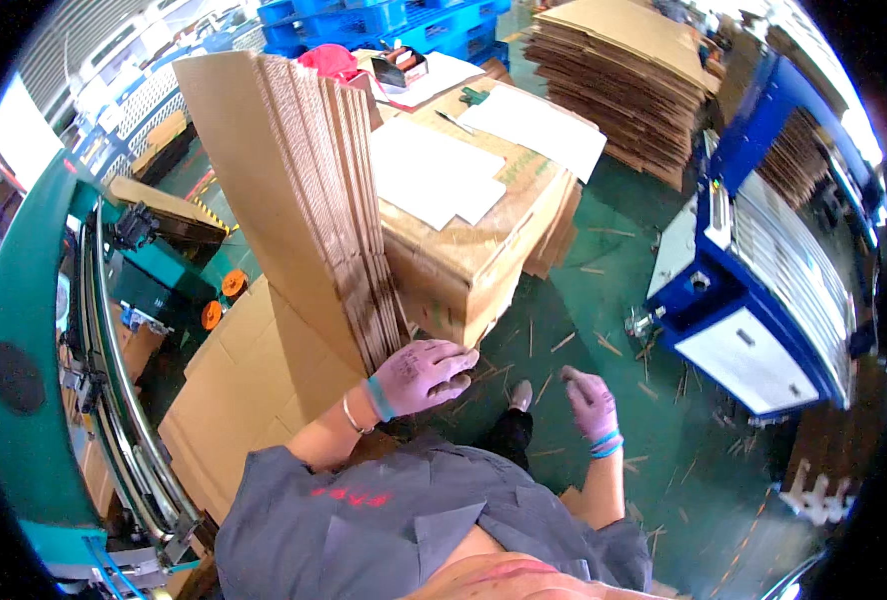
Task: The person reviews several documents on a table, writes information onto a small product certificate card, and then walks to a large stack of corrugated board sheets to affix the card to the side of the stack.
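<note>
A purple-pink glove with a teal cuff covers my left hand (424,378). It is beside the lower end of an upright bundle of folded cardboard sheets (309,200), fingers stretched out and a little apart, holding nothing I can see. Whether it touches the bundle I cannot tell. My right hand (591,402), gloved alike, hangs over the green floor at my right side, its fingers loosely bent and apart with nothing visible in them. Just past the bundle stands a large cardboard-covered block (444,250) with white paper sheets (429,165) on top.
A pen (454,122), a small open box (401,68) and a red cloth (330,62) lie on the block. Left is a green machine (24,300) with metal rails; right, a blue-and-white machine (744,350). Stacked cardboard (624,85) and blue pallets (404,22) stand behind. Scraps litter the floor (604,290).
</note>
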The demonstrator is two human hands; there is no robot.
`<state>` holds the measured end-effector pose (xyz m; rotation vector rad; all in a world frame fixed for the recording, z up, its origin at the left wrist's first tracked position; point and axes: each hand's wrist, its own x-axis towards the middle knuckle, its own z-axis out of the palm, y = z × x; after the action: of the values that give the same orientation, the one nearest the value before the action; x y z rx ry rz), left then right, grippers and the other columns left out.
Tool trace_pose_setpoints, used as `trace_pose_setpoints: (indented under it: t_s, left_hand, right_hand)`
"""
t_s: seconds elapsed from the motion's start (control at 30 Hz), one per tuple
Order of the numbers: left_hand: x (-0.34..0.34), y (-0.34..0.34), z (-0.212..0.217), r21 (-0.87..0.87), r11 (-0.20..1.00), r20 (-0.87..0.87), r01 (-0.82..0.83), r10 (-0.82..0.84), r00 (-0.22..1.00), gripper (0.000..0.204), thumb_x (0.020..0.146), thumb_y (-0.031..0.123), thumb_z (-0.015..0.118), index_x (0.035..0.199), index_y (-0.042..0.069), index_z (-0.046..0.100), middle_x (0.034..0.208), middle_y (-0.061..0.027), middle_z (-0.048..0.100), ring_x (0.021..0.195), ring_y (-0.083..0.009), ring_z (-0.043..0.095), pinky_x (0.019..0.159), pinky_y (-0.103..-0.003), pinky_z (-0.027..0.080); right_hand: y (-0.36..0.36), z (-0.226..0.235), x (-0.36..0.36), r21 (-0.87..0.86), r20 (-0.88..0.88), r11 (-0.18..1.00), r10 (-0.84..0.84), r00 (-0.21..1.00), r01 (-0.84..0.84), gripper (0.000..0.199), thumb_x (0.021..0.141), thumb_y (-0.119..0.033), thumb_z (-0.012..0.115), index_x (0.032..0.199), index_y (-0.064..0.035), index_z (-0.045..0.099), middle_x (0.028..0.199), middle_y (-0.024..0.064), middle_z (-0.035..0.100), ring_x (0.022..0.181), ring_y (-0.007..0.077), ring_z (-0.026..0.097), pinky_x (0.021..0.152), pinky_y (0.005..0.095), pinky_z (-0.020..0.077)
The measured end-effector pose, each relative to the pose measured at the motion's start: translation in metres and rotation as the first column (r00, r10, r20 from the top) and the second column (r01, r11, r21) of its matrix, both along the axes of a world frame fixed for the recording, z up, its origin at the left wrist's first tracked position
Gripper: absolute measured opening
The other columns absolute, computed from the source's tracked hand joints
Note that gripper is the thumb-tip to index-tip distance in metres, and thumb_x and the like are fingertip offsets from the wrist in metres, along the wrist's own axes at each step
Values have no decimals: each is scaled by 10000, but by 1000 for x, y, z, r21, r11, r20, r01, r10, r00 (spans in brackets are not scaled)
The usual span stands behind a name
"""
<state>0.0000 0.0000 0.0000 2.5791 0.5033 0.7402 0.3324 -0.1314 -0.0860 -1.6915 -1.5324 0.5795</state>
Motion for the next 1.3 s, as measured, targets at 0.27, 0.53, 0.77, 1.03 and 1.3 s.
trace_pose_setpoints:
  t_s: [0.27, 0.53, 0.77, 1.03, 1.3]
  left_hand:
    - [69, 125, 49, 150, 906, 8, -397, 400, 916, 490, 779, 189, 766, 1222, 55, 604, 1203, -152, 621, 1092, -335, 596, 915, -432, 492]
    - [120, 199, 62, 158, 772, -158, -616, 636, 756, 507, 767, 221, 748, 1223, 60, 596, 1236, -151, 591, 1096, -358, 580, 935, -468, 487]
    - [119, 216, 48, 186, 740, -293, -646, 669, 683, 457, 800, 232, 703, 1225, 90, 613, 1218, -111, 596, 1107, -287, 575, 940, -443, 487]
    - [138, 239, 53, 231, 658, -321, -717, 747, 582, 447, 775, 238, 730, 1182, 83, 634, 1177, -125, 611, 1066, -299, 589, 886, -434, 507]
    - [151, 270, 79, 218, 587, -478, -780, 761, 439, 451, 769, 231, 735, 1175, 76, 617, 1174, -134, 619, 1055, -303, 592, 919, -446, 495]
  right_hand:
    - [300, 130, 117, 287, 300, 851, 355, 885, -439, 282, 862, -35, 609, 1139, 5, 646, 1089, 157, 673, 1024, 346, 621, 913, 406, 482]
    - [500, 197, 97, 211, 610, 404, 657, 443, -890, 366, 788, -89, 700, 1146, -47, 633, 998, 91, 670, 1000, 301, 636, 879, 420, 495]
    - [562, 196, 58, 82, 695, 281, 671, 257, -956, 263, 815, -153, 675, 1061, -72, 629, 927, 86, 674, 949, 287, 643, 832, 423, 504]
    - [638, 195, 48, -10, 799, 231, 587, 131, -973, 249, 874, -221, 638, 1093, -104, 641, 951, 84, 672, 948, 269, 634, 858, 403, 486]
    - [765, 169, 25, -95, 815, 366, 563, 139, -926, 345, 907, -331, 616, 1167, -104, 630, 1106, 104, 674, 1051, 294, 616, 927, 416, 467]
